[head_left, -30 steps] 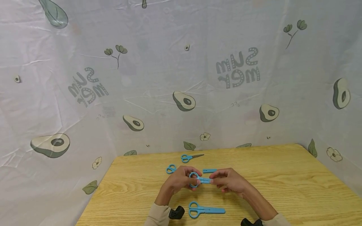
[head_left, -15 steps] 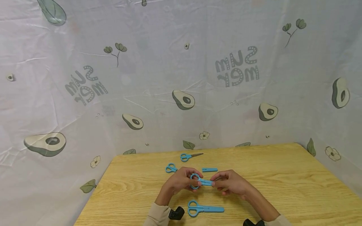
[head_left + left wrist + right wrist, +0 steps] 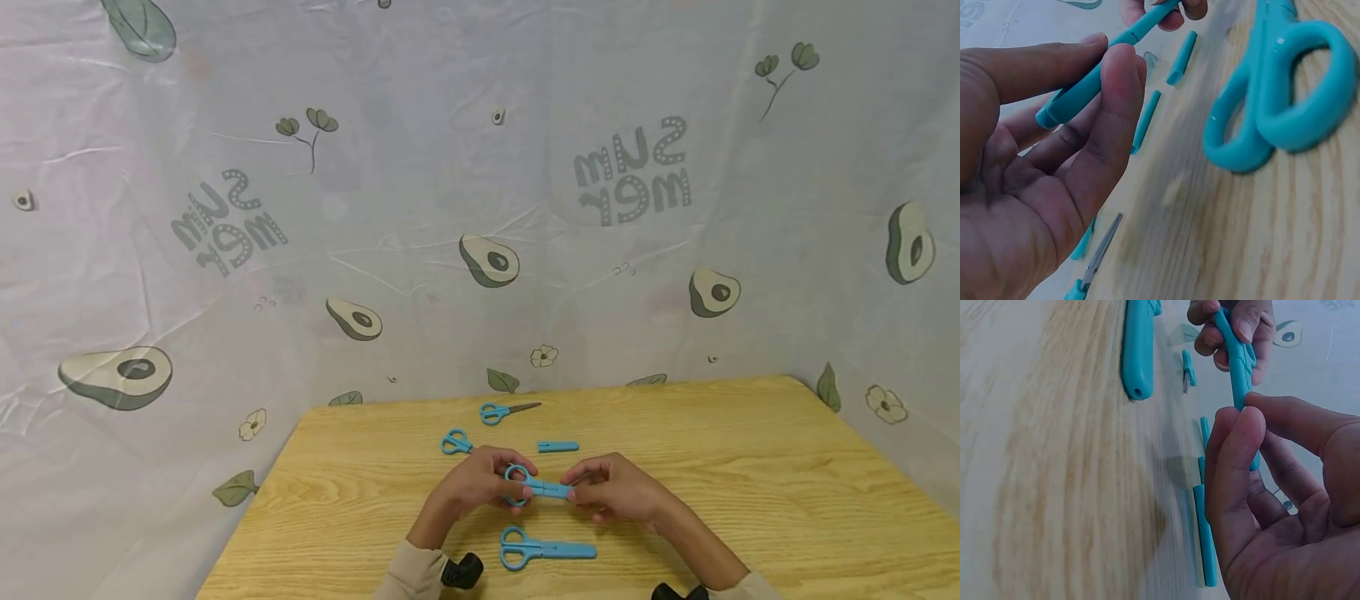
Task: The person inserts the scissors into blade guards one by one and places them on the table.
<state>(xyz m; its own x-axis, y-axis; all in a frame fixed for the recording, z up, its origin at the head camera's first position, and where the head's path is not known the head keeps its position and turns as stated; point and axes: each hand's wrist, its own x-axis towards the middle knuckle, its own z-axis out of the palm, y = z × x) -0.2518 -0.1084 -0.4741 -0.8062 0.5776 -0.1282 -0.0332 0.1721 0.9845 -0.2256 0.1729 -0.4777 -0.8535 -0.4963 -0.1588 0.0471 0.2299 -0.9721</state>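
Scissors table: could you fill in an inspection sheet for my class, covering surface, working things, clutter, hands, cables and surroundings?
Surface: wooden table, pale grain.
Working things: held scissors with a blade cover on; front scissors, also covered; back scissors, blades bare; half-hidden scissors, partly behind the left hand in the head view; loose cover beyond the hands.
Clutter: nothing seen.
Hands: left hand pinches the held scissors' handles; right hand pinches the blade cover's far end.
Cables: nothing seen.
Surroundings: avocado-printed sheet behind the table.

Forearms (image 3: 697,542) angled inward, the left hand (image 3: 480,479) and right hand (image 3: 622,490) face each other, both in a pinch.
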